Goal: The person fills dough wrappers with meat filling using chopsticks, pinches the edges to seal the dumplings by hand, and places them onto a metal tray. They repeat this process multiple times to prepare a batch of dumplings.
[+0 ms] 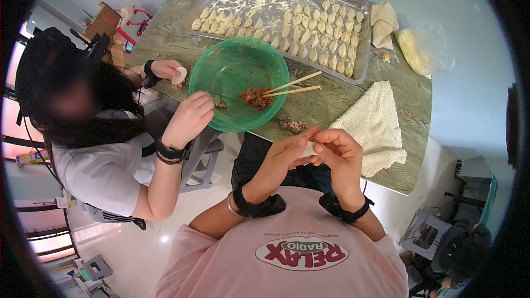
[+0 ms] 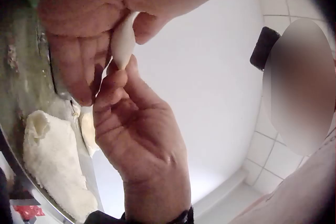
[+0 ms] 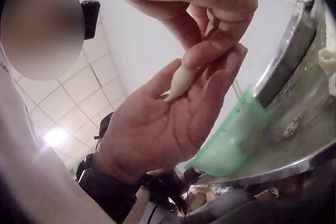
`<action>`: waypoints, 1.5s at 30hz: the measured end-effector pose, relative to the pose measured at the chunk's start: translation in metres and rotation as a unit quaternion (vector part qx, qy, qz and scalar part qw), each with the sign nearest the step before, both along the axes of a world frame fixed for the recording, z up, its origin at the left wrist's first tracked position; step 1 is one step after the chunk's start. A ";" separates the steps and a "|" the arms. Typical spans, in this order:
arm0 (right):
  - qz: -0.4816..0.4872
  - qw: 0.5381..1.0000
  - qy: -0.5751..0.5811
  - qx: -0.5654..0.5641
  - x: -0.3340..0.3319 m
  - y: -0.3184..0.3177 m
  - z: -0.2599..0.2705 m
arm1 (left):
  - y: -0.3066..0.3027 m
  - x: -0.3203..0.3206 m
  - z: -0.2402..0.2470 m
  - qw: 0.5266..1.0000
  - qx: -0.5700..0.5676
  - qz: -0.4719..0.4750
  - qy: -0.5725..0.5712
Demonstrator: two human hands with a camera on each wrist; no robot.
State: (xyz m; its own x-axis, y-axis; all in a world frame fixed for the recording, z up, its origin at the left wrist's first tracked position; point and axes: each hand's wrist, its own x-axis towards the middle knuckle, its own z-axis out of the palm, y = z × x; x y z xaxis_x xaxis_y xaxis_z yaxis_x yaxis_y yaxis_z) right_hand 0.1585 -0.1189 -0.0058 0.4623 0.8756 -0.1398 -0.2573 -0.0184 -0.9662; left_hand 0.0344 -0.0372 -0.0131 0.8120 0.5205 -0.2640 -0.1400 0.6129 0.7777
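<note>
By the counter's (image 1: 326, 107) near edge, we've got the folded dough wrapper (image 1: 309, 149) between both hands: right grip (image 1: 342, 160) pinching its right end, left grip (image 1: 279, 160) holding its left, thumb against fingers. Green bowl (image 1: 223, 66) far left, cloth (image 1: 375, 127) right.

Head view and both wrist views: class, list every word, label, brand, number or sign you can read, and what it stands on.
"RELAX": pink shirt, in its oval print.
"RADIO": same oval print.
"account of time": small line on the shirt; its start is too small to read surely.
Wrist views: none readable.
</note>
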 end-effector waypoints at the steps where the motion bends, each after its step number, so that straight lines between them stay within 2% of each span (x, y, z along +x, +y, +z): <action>1: 0.000 1.000 0.000 0.000 0.000 0.001 0.001 | 0.001 -0.001 0.001 1.000 0.005 -0.009 0.012; 4: 0.001 1.000 0.005 -0.012 0.001 0.002 0.002 | 0.002 -0.003 -0.002 0.999 0.002 -0.008 0.045; 6: -0.042 0.997 -0.064 -0.033 0.003 0.001 -0.003 | 0.004 -0.004 -0.004 0.998 -0.005 0.000 0.066; 7: -0.043 0.996 -0.064 -0.032 0.003 0.003 -0.005 | 0.006 -0.004 -0.004 0.998 -0.029 0.018 0.052; 9: -0.074 0.997 0.005 -0.002 0.003 0.007 -0.008 | 0.009 -0.003 -0.007 0.997 -0.052 0.034 0.037; 10: -0.075 0.997 0.005 -0.002 0.003 0.009 -0.006 | 0.012 -0.002 -0.011 0.993 -0.117 0.021 -0.021; 11: -0.037 0.994 0.103 0.015 0.003 0.012 -0.003 | 0.013 -0.002 -0.013 0.980 -0.182 0.009 -0.080; 12: 0.001 0.979 0.199 0.032 0.001 0.015 -0.001 | 0.013 0.000 -0.013 0.980 -0.181 0.008 -0.080; 14: 0.014 0.986 0.158 0.044 -0.004 0.018 -0.003 | 0.011 0.006 -0.013 0.959 -0.245 0.003 -0.145; 16: 0.027 0.991 0.117 0.054 -0.008 0.021 -0.006 | 0.009 0.011 -0.012 0.962 -0.235 0.010 -0.138; 18: 0.013 0.999 0.021 0.036 -0.009 0.023 -0.013 | 0.008 0.012 -0.013 0.965 -0.226 0.016 -0.129; 25: -0.035 0.998 0.016 0.052 -0.016 0.025 -0.021 | 0.008 0.016 -0.019 0.960 -0.242 0.010 -0.139; 28: -0.027 0.997 0.053 0.057 -0.014 0.025 -0.016 | 0.013 0.017 -0.017 0.965 -0.235 0.016 -0.119; 30: -0.050 0.978 0.197 0.052 -0.008 0.029 -0.012 | 0.013 0.019 -0.018 0.966 -0.240 0.026 -0.097; 32: -0.021 0.972 0.228 0.045 -0.005 0.030 -0.008 | 0.009 0.023 -0.027 0.943 -0.255 -0.003 -0.213; 33: 0.009 0.965 0.258 0.038 -0.003 0.030 -0.006 | 0.006 0.025 -0.026 0.943 -0.254 -0.004 -0.214; 34: 0.008 0.965 0.257 0.039 -0.005 0.032 -0.003 | 0.003 0.027 -0.024 0.950 -0.249 0.020 -0.186; 36: -0.022 0.938 0.345 0.019 -0.010 0.037 0.004 | 0.000 0.029 -0.016 0.956 -0.242 0.043 -0.158; 37: -0.022 0.938 0.345 0.018 -0.008 0.036 0.002 | 0.000 0.029 -0.012 0.960 -0.241 0.059 -0.132; 39: 0.066 0.959 0.275 -0.002 -0.002 0.034 -0.001 | -0.001 0.028 -0.009 0.962 -0.240 0.076 -0.105; 40: 0.067 0.959 0.275 -0.002 -0.004 0.035 -0.001 | -0.001 0.028 -0.009 0.970 -0.208 0.070 -0.103; 42: -0.007 0.971 0.235 -0.045 -0.011 0.037 0.003 | -0.001 0.027 -0.012 0.977 -0.176 0.064 -0.101; 45: 0.028 0.980 0.197 -0.026 -0.007 0.030 -0.014 | -0.008 0.028 -0.022 0.985 -0.113 0.084 -0.094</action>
